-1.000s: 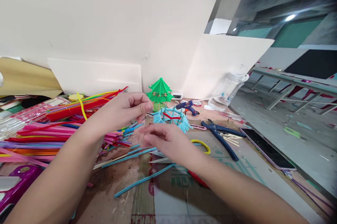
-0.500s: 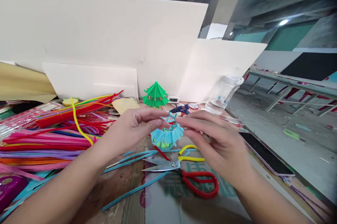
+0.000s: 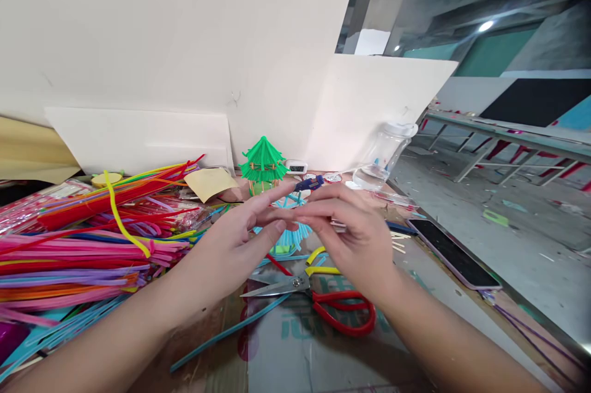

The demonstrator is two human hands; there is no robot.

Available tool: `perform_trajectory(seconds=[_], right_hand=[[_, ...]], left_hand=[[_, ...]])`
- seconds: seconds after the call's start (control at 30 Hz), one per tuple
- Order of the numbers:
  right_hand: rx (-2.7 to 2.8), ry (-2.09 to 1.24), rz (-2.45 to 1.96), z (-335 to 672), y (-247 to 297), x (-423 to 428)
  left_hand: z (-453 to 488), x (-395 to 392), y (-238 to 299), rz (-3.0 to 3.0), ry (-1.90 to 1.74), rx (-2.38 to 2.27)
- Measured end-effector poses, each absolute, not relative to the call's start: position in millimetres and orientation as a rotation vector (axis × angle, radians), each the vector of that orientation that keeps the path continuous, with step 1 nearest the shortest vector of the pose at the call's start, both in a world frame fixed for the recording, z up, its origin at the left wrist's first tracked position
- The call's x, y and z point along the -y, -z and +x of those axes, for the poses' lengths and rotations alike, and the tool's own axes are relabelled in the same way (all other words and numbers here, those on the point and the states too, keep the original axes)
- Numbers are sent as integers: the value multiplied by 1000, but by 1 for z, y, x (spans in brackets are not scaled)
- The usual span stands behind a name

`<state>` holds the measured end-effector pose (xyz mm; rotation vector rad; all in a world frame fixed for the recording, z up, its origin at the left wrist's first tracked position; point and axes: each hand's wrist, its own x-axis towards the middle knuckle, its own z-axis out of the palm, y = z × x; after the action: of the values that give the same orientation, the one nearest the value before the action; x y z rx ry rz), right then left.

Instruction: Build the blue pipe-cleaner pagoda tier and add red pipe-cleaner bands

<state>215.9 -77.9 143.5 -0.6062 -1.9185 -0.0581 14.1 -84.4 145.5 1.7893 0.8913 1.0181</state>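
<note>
My left hand (image 3: 242, 236) reaches right with its fingers stretched out, and its fingertips meet those of my right hand (image 3: 353, 233). The right hand's fingers are drawn together in a pinch; what they hold is hidden. Just behind both hands stands a small light-blue pipe-cleaner model (image 3: 298, 234) with a fringed edge, mostly covered by the fingers. A finished green pagoda-like model (image 3: 263, 162) stands further back. Red-handled scissors (image 3: 325, 302) lie on the table below my right hand, beside yellow pipe-cleaner bits (image 3: 321, 262).
A big pile of coloured pipe cleaners (image 3: 87, 236) fills the left. Loose blue pipe cleaners (image 3: 217, 337) lie at the front. A blue glue gun (image 3: 309, 183), a clear plastic jar (image 3: 381, 156) and a phone (image 3: 455, 254) sit right. White boards (image 3: 184, 60) stand behind.
My right hand came up from the table to meet the left at the blue model. The view shifted right and the scissors came into sight. The left fingers have stretched out.
</note>
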Motion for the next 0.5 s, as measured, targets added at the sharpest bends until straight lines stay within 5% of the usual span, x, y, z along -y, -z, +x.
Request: perform_trajectory(seconds=[0.3,0.5], right_hand=[[1990,-224,-608,223,-168,91],[1818,-368,-654,237,-175,84]], left_hand=[[14,87,-151,1933,-726,-716],[-5,79,-164,1739,-1107,-866]])
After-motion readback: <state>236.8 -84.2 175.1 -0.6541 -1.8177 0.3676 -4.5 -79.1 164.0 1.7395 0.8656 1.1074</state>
